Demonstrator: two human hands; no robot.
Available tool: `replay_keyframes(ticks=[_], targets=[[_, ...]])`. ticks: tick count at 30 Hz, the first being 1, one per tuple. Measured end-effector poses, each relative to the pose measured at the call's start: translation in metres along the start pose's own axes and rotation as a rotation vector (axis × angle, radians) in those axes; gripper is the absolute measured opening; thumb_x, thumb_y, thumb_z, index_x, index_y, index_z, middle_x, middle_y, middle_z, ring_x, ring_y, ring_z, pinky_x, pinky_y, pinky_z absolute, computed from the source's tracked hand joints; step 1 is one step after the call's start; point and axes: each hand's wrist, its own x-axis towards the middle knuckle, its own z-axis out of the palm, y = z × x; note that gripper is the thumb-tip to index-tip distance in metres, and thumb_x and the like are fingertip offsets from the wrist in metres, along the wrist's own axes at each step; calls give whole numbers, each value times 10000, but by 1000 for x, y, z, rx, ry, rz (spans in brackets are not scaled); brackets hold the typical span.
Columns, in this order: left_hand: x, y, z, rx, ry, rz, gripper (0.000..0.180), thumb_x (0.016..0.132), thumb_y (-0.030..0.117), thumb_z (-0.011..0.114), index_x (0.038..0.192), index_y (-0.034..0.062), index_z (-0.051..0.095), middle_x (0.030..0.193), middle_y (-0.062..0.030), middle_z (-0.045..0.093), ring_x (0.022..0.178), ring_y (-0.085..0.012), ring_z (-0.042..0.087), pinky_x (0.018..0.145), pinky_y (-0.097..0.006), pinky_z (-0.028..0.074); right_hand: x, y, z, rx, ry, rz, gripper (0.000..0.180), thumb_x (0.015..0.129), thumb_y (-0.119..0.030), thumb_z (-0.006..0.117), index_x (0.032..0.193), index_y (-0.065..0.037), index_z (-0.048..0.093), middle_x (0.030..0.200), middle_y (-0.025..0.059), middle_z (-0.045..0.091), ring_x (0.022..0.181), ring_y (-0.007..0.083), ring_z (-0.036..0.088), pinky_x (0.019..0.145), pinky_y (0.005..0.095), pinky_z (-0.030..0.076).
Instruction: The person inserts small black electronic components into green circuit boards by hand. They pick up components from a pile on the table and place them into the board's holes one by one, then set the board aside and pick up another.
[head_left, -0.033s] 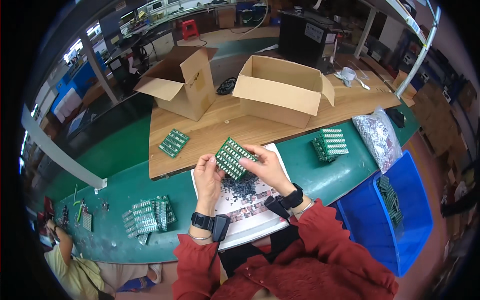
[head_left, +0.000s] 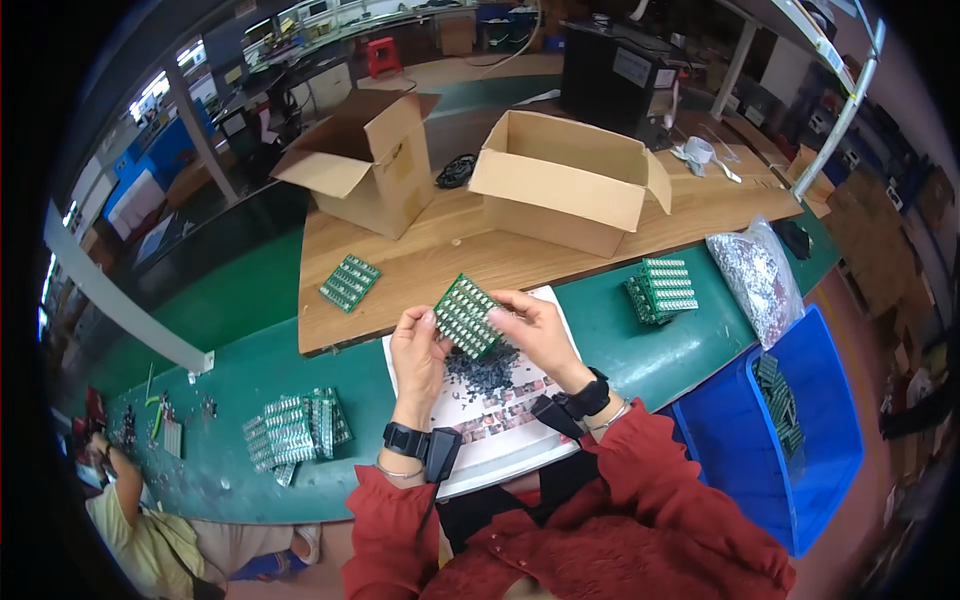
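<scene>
A green circuit board panel [head_left: 466, 318] with rows of pale small parts is held tilted between my two hands, above a white printed sheet [head_left: 408, 350]. My left hand [head_left: 418, 350] pinches its left edge between thumb and fingers. On the right side, my right hand [head_left: 535, 335] grips the panel, its thumb on the face and its fingers partly hidden behind. Beneath the panel lies a heap of small dark pieces [head_left: 482, 375] on the sheet.
Panels are stacked at left [head_left: 290, 435] and right [head_left: 662, 290]; another panel [head_left: 350, 283] lies on the wooden board. Two open cardboard boxes [head_left: 555, 200] stand behind. A plastic bag [head_left: 757, 280] and blue bin [head_left: 830, 440] are at right. A co-worker [head_left: 125, 510] sits at far left.
The panel has shifted slightly right and turned a little in my hands. My right thumb has slid toward the panel's right edge.
</scene>
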Motion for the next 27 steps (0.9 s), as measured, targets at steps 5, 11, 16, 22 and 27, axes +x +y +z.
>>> replay_keyframes(ticks=[5,11,16,22,27], targets=[[-2,-9,4,-29,-38,-26,64,931,109,523,983,72,526,910,-28,587,826,-113,581,709,-286,522,-3,2,-3,586,-59,337,203,920,-184,552,1019,-24,627,881,5,640,771,53,596,678,209,485],[-8,-9,13,582,43,388,111,880,65,592,977,16,614,1011,-57,588,879,-123,572,747,-250,477,-1,4,1,469,131,291,243,944,-193,511,1003,12,627,812,23,642,649,71,593,584,205,488],[-14,0,21,1065,47,814,87,776,59,676,857,47,646,1027,-108,559,965,-242,515,837,-341,417,-1,21,-6,73,182,65,268,945,-179,517,960,59,641,821,21,635,788,61,531,691,221,441],[-12,-8,18,1005,114,646,96,766,89,685,839,51,636,1028,-109,545,1008,-269,470,874,-358,384,-9,-1,15,-236,193,-285,217,914,-127,552,997,60,627,832,76,633,741,108,557,653,241,444],[-9,-11,16,971,140,590,101,775,90,663,834,27,610,1017,-135,549,975,-292,486,868,-372,391,-15,-3,19,-366,151,-423,201,877,-83,576,1020,51,620,897,141,635,778,210,610,683,284,478]])
